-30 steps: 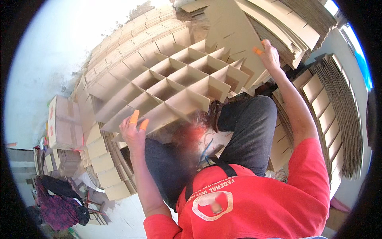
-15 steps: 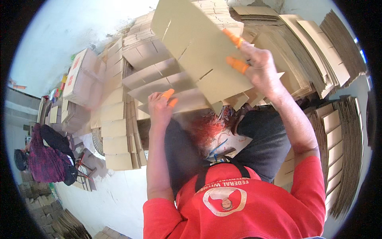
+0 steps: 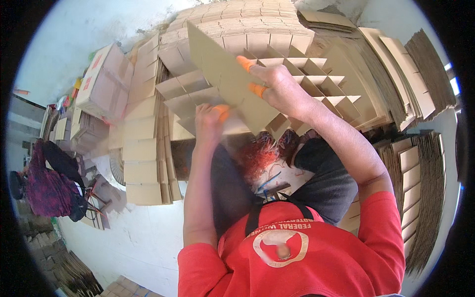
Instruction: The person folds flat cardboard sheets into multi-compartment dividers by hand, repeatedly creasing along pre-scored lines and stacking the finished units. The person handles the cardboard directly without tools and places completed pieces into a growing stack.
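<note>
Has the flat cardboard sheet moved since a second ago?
Yes. The flat cardboard sheet, gripped by the right hand, now sits over the cardboard grid; earlier it was not there.

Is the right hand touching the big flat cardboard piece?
Touching. The head view shows the right hand with orange-tipped fingers pressed flat on the cardboard sheet.

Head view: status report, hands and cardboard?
Right hand grips flat slotted brown cardboard strip. Left hand on its lower edge. Cardboard divider grid behind.
</note>
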Demonstrator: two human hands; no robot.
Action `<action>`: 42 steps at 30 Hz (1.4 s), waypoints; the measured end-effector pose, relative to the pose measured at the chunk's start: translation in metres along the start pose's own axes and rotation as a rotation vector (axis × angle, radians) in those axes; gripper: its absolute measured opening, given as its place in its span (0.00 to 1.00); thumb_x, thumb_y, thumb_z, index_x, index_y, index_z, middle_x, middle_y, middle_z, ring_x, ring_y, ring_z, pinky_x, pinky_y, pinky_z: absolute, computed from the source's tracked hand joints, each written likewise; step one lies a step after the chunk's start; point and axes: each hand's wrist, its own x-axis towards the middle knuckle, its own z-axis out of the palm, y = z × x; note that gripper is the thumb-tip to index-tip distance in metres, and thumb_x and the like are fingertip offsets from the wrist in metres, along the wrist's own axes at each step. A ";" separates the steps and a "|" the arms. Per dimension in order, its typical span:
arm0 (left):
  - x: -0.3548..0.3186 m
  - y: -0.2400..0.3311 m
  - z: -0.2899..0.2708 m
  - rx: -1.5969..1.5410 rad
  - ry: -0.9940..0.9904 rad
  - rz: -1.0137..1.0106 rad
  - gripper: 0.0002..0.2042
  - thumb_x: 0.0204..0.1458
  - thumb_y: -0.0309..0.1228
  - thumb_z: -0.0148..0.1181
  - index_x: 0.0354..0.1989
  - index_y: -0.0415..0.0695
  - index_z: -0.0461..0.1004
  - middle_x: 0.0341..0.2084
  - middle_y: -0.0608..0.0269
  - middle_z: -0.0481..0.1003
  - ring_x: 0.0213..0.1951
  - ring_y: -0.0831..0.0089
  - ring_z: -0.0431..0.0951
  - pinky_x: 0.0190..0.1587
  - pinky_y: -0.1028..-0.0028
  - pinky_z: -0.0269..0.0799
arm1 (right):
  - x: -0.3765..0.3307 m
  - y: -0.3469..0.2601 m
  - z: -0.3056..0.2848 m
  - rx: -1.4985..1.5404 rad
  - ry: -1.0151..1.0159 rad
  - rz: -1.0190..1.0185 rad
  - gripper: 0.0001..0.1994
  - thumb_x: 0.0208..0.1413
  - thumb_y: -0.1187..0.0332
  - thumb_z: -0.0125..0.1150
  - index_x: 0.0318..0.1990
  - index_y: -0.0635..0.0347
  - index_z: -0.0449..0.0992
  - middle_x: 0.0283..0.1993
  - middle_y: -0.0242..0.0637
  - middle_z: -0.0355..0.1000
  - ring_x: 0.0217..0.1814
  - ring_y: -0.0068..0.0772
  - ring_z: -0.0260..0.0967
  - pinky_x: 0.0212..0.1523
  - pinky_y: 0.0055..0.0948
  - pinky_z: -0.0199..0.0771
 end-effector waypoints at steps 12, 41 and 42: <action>0.004 -0.004 0.001 0.005 -0.015 -0.054 0.08 0.40 0.22 0.67 0.32 0.43 0.81 0.27 0.55 0.77 0.35 0.54 0.73 0.40 0.62 0.69 | 0.014 0.011 0.033 -0.078 -0.358 0.120 0.09 0.43 0.82 0.57 0.34 0.75 0.71 0.32 0.59 0.73 0.40 0.57 0.74 0.40 0.46 0.73; -0.013 -0.001 -0.034 0.342 0.008 0.006 0.29 0.35 0.28 0.74 0.51 0.42 0.75 0.39 0.53 0.78 0.47 0.56 0.73 0.59 0.53 0.60 | -0.227 0.153 -0.193 -0.818 0.095 0.835 0.21 0.58 0.54 0.59 0.51 0.61 0.71 0.46 0.53 0.71 0.52 0.55 0.67 0.51 0.48 0.68; -0.013 -0.002 -0.037 0.339 0.000 0.008 0.29 0.35 0.29 0.74 0.51 0.42 0.75 0.38 0.53 0.78 0.47 0.56 0.73 0.59 0.53 0.60 | -0.235 0.156 -0.189 -0.877 0.119 0.786 0.21 0.58 0.54 0.58 0.50 0.61 0.72 0.45 0.54 0.71 0.52 0.56 0.67 0.51 0.48 0.68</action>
